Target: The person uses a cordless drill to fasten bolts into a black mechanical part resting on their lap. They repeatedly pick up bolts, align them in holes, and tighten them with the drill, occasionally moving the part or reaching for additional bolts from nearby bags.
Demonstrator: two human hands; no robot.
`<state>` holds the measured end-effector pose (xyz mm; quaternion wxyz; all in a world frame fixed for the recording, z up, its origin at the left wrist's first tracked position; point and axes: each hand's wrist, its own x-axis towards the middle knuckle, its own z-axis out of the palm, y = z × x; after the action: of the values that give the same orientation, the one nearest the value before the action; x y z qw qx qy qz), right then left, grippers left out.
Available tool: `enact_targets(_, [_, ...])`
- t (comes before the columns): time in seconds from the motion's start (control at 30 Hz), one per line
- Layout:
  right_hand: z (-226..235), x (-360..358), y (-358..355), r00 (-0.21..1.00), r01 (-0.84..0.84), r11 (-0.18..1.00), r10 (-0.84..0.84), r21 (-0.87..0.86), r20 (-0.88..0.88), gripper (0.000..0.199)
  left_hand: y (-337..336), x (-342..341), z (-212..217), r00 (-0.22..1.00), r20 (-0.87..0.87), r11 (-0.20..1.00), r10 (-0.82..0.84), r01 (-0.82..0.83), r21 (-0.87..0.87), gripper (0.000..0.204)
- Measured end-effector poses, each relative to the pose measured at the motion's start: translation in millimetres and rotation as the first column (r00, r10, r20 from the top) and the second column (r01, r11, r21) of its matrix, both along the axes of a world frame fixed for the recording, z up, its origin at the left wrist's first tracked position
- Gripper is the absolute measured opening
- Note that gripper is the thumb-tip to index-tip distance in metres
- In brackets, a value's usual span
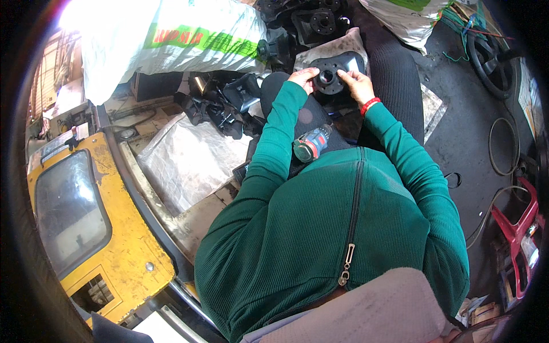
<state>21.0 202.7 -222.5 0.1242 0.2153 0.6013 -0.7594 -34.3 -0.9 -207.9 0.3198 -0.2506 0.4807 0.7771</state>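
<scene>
A black moulded part [326, 87] with a round flange, a centre hole and smaller holes around it is held above my lap. My left hand [304, 79] grips its left edge, thumb on the flange. On the opposite side, my right hand [358, 88] has its thumb against the upper right of the flange, the fingers partly hidden behind. A red band circles my right wrist. The power drill [311, 144], blue-grey and red, lies on my lap near the jacket hem, touched by neither hand.
Several similar black parts [314, 24] are piled ahead, with more at left beside a translucent plastic sheet [186, 151]. A large white sack [200, 37] stands far left. Yellow machine housing [134, 228] is close on my left. At right are a black ring-shaped wheel [486, 66] and a red frame [517, 228].
</scene>
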Motion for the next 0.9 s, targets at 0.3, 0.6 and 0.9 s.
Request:
enact_targets(0.3, [-21.7,2.1,4.8,0.991,-0.12,0.95,0.131,0.288,-0.021,0.035,3.5,13.2,-11.0,0.992,-0.125,0.966,0.006,-0.038,-0.255,0.027])
enact_targets(0.6, [-19.0,2.4,15.9,0.985,-0.149,0.893,0.17,0.424,-0.012,0.047,11.5,10.7,-79.0,0.865,-0.442,0.701,-0.237,-0.163,-0.695,0.023])
enact_targets(0.9, [-16.0,3.2,24.4,0.983,-0.168,0.859,0.182,0.483,0.019,0.05,28.5,9.2,-30.4,0.933,-0.157,0.699,-0.325,0.124,-0.705,0.032])
